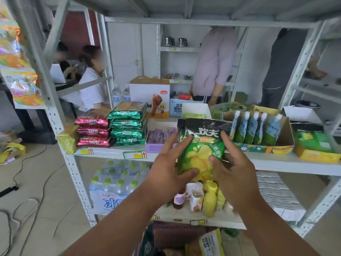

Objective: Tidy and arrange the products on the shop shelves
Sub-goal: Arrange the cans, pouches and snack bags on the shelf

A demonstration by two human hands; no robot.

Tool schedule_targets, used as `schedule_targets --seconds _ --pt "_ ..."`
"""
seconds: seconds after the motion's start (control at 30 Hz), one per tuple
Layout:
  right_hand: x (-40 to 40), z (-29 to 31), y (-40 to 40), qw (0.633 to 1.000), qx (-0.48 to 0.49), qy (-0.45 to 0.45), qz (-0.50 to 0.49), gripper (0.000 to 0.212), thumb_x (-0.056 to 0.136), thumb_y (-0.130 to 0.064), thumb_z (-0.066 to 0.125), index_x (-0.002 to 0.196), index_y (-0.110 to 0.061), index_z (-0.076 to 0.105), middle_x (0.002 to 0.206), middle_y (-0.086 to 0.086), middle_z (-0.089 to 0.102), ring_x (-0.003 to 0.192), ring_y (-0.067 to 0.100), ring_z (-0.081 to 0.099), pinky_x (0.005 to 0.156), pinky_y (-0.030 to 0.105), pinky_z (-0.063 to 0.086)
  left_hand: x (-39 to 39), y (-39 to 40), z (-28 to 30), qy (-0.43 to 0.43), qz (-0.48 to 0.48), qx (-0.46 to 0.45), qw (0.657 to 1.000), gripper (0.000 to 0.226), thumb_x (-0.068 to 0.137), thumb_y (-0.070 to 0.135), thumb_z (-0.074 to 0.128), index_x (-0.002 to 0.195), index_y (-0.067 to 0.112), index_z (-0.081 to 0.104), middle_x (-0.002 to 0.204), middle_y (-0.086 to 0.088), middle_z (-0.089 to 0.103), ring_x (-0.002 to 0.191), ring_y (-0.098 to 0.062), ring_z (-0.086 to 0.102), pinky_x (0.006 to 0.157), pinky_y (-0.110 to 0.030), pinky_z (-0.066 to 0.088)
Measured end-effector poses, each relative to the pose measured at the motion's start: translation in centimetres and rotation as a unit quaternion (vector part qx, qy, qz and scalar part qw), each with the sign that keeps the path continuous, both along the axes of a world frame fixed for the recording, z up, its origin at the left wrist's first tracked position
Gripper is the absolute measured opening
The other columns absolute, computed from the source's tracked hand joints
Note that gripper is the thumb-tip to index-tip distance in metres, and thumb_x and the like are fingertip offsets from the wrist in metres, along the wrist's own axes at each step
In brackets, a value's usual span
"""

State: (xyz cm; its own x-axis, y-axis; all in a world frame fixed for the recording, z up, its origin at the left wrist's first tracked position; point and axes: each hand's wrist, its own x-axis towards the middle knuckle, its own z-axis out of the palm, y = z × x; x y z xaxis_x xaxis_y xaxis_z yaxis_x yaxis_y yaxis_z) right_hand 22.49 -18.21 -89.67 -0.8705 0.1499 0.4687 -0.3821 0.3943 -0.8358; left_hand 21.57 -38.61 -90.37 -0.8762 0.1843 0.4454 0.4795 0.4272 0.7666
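A green and black crisp bag (201, 145) is held upright in front of the middle shelf (276, 163). My left hand (169, 169) grips its left side, thumb across the lower front. My right hand (232, 163) holds its right side, fingers up along the edge. On the shelf lie stacked red packets (93, 131), stacked green packets (128, 123), a purple tray of sachets (158, 139) and a cardboard display box of blue-green pouches (258, 130).
A green and yellow box (313, 143) sits at the shelf's right end. Below are a shrink-wrapped pack of water bottles (112, 187) and small bottles and yellow packs (203, 198). People stand behind the rack. Cables lie on the floor at left.
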Motion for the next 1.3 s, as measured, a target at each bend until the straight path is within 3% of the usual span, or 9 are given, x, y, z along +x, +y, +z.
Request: schedule_targets --seconds 0.13,0.27,0.47,0.57,0.8,0.93,1.07,1.17,1.3 --pt "-7.4 2.9 0.6 0.999 0.030 0.004 -0.016 0.071 0.099 -0.024 0.074 0.157 -0.050 0.041 0.154 -0.011 0.056 0.137 -0.003 0.050 0.118 0.038 0.046 -8.0 1.1 2.2 0.023 0.018 -0.028 0.999 0.091 0.087 0.027 0.088 0.158 0.057 0.038 0.173 0.027 0.007 0.157 0.000 0.027 0.121 -0.035 0.045" --pt "-15.1 4.8 1.1 0.995 0.086 -0.008 -0.042 0.072 0.100 -0.023 0.073 0.161 -0.042 0.038 0.158 -0.002 0.053 0.143 0.015 0.051 0.119 0.040 0.043 -14.7 2.4 4.6 0.006 0.051 -0.091 0.995 0.088 0.090 0.029 0.086 0.161 0.045 0.037 0.176 0.016 0.013 0.155 -0.002 0.026 0.116 -0.013 0.025" --pt "-19.9 1.4 1.3 0.967 0.236 -0.089 -0.032 0.072 0.099 -0.039 0.070 0.162 -0.022 0.040 0.164 0.008 0.041 0.146 0.024 0.046 0.118 0.027 0.033 -18.9 3.7 2.5 0.004 0.133 -0.200 0.971 0.039 0.094 0.041 0.071 0.133 0.039 0.067 0.133 0.011 0.065 0.127 -0.015 0.057 0.112 -0.037 0.041" --pt "-20.0 -0.6 1.2 0.958 0.273 -0.078 -0.042 0.076 0.100 -0.035 0.069 0.165 -0.018 0.034 0.169 0.005 0.027 0.151 0.023 0.039 0.121 0.025 0.028 -18.7 3.8 1.1 0.038 0.156 -0.264 0.951 0.041 0.092 0.048 0.067 0.132 0.041 0.063 0.137 0.017 0.057 0.133 -0.015 0.045 0.111 -0.040 0.023" --pt "-18.3 -0.7 1.6 0.965 0.253 -0.053 -0.050 0.075 0.098 -0.035 0.072 0.163 -0.023 0.037 0.168 0.010 0.023 0.156 0.026 0.026 0.126 0.034 0.025 -16.6 4.4 0.8 0.028 0.149 -0.257 0.954 0.057 0.094 0.049 0.066 0.148 0.049 0.049 0.173 0.006 0.021 0.152 -0.021 0.020 0.122 -0.051 0.022" --pt "-15.6 0.8 4.1 0.975 0.219 -0.010 -0.046 0.072 0.096 -0.032 0.075 0.160 -0.023 0.044 0.164 0.005 0.034 0.152 0.021 0.036 0.125 0.032 0.030 -15.4 6.3 1.7 0.061 0.122 -0.229 0.964 0.063 0.089 0.050 0.070 0.150 0.048 0.051 0.171 0.007 0.027 0.152 -0.022 0.025 0.123 -0.052 0.027" --pt "-12.8 2.2 9.2 0.979 0.192 0.012 -0.065 0.065 0.098 -0.025 0.074 0.158 -0.025 0.048 0.161 0.000 0.038 0.145 0.015 0.042 0.114 0.010 0.033 -14.3 11.7 2.9 0.107 0.056 -0.207 0.971 0.060 0.088 0.054 0.068 0.146 0.046 0.054 0.163 0.009 0.040 0.148 -0.019 0.034 0.122 -0.045 0.032" --pt "-11.2 2.7 14.9 0.977 0.182 0.013 -0.108 0.062 0.098 -0.025 0.075 0.155 -0.023 0.052 0.157 0.002 0.044 0.142 0.019 0.049 0.117 0.029 0.041 -14.3 17.8 3.2 0.136 0.004 -0.208 0.969 0.062 0.089 0.054 0.068 0.149 0.041 0.054 0.159 0.006 0.045 0.146 -0.021 0.038 0.122 -0.042 0.033" --pt "-9.9 2.7 23.2 0.970 0.180 0.006 -0.166 0.057 0.095 -0.015 0.075 0.148 -0.024 0.057 0.145 0.003 0.050 0.123 0.024 0.061 0.105 0.027 0.047 -14.6 25.9 3.7 0.117 -0.074 -0.177 0.974 0.062 0.096 0.041 0.076 0.153 0.036 0.053 0.163 0.006 0.042 0.150 -0.015 0.032 0.122 -0.031 0.026"
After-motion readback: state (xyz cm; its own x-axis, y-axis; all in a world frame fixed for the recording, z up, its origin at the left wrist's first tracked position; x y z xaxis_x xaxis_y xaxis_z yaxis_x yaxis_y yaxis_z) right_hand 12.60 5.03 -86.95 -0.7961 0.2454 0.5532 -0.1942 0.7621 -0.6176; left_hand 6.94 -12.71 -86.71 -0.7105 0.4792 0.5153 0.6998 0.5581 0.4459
